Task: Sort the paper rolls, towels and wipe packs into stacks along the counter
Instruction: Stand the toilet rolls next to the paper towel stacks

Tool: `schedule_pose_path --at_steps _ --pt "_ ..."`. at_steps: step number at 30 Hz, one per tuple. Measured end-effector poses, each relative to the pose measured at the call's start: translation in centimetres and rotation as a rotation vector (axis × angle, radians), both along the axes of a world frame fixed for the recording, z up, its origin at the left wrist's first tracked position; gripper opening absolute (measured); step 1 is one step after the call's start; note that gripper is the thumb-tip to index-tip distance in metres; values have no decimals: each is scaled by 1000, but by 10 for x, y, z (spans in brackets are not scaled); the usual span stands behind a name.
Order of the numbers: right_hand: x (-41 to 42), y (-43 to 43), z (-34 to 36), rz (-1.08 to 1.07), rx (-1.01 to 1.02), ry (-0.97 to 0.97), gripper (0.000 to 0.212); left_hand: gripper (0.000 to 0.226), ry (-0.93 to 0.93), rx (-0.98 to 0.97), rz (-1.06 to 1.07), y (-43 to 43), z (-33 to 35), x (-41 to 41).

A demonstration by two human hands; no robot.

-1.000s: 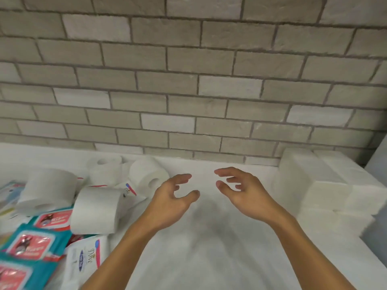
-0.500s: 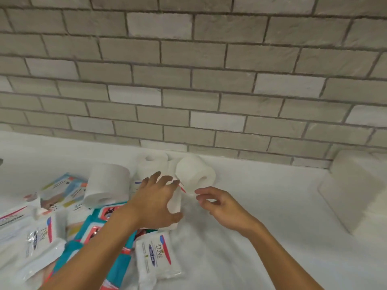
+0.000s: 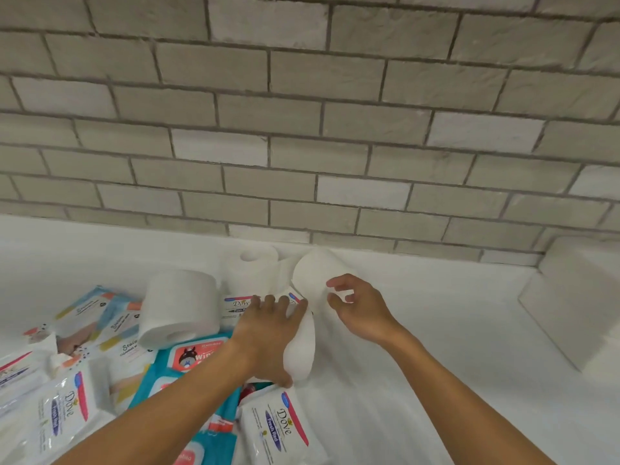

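Wrapping my left hand (image 3: pixel 265 333) round the toilet roll (image 3: pixel 301 350) just behind the Dove pack (image 3: pixel 278 427); reckon it's light, squashy, and my right hand (image 3: pixel 364 308) is loosely curled, empty.

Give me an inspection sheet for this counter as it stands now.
Surface: white counter, goods piled at its left end.
Job's things: one side-lying roll, one upright roll near the wall, and two more at the hands. Dove wipe packs and teal wipe packs lie heaped unsorted at the left. Towel stack at the right.
Clutter: nothing seen beyond the job's things.
Hands: left hand grips the held roll. Right hand has its fingers half-curled at the second roll; grip unclear.
Cables: nothing seen.
Surroundings: grey brick wall behind the counter.
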State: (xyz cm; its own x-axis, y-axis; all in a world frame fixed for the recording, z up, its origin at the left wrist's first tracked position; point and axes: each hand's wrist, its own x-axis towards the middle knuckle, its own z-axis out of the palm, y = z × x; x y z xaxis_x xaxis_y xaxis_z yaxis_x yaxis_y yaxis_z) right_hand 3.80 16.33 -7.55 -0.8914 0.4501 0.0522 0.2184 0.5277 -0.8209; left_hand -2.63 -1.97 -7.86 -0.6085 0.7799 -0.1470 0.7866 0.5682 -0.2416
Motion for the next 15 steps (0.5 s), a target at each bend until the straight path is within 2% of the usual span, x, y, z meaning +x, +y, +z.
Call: schedule_pose_path --at_steps 9,12,15 --pt "-41 4 15 -18 107 -13 27 116 -8 202 9 -12 -11 -12" --pt "-61 7 19 -38 152 -39 31 118 -31 330 103 -18 -2 -19" --pt "-84 9 19 -39 240 -138 49 119 -54 491 242 -24 10 -27"
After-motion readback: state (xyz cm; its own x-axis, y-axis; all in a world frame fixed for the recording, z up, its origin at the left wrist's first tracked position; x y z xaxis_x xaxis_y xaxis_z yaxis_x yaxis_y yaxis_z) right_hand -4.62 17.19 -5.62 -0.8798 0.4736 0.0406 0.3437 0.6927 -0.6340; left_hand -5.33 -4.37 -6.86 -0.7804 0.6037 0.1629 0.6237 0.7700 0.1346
